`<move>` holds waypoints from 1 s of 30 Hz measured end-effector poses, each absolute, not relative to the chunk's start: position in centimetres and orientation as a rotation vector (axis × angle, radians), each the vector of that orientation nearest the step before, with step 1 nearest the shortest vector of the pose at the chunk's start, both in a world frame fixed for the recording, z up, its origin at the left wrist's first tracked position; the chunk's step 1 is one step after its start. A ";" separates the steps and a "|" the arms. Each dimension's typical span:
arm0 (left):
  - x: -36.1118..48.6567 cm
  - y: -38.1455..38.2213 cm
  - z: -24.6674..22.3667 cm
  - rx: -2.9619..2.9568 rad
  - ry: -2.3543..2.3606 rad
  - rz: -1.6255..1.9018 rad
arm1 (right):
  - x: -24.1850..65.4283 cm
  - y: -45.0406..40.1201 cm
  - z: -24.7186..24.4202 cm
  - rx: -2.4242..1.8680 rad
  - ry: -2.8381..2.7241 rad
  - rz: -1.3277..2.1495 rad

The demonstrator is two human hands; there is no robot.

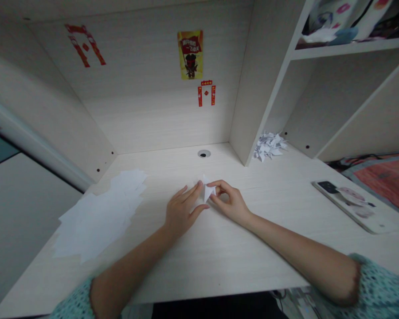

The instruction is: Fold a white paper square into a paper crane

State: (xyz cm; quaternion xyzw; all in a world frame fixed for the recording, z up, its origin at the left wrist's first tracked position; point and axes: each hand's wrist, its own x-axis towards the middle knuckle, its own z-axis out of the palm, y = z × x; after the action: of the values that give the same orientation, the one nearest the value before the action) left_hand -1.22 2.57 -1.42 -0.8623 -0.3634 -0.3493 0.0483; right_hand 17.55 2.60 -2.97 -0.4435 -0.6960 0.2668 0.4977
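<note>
A small folded piece of white paper is at the middle of the pale desk, between my two hands. My right hand pinches its right side between thumb and fingers. My left hand lies on the desk with its fingers apart, the fingertips at the left edge of the paper. Over on the left lies a spread of white paper sheets. A heap of small folded white paper pieces sits at the back right, beside the upright panel.
A phone in a printed case lies on the right of the desk. An upright panel stands behind my right hand. A round cable hole is near the back wall. Red cloth lies at the far right.
</note>
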 end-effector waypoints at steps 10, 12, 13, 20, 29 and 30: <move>-0.6 2.1 -1.0 -3.110 -1.558 -1.363 | 17.7 2.1 -2.3 -0.875 -1.819 0.715; -0.5 1.9 -1.0 -3.116 -1.586 -1.457 | 17.7 2.2 -2.5 -0.867 -1.815 0.736; -0.4 1.9 -0.9 -3.106 -1.597 -1.495 | 17.7 2.2 -2.5 -0.864 -1.805 0.756; -0.5 2.8 -1.1 -3.110 -1.778 -1.844 | 17.6 2.4 -2.7 -0.820 -1.781 0.930; -1.2 3.7 -1.5 -3.308 -1.836 -1.887 | 17.7 3.1 -3.1 -0.810 -1.611 1.217; -1.2 3.8 -1.5 -3.325 -1.822 -1.875 | 17.7 3.2 -3.1 -0.811 -1.601 1.239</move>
State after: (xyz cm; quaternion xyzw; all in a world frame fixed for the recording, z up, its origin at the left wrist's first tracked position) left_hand -1.23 3.78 -1.51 -0.6725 -0.3685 -0.3793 -0.5178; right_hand 17.72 3.19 -3.15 -0.3299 -0.6509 0.5037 0.4623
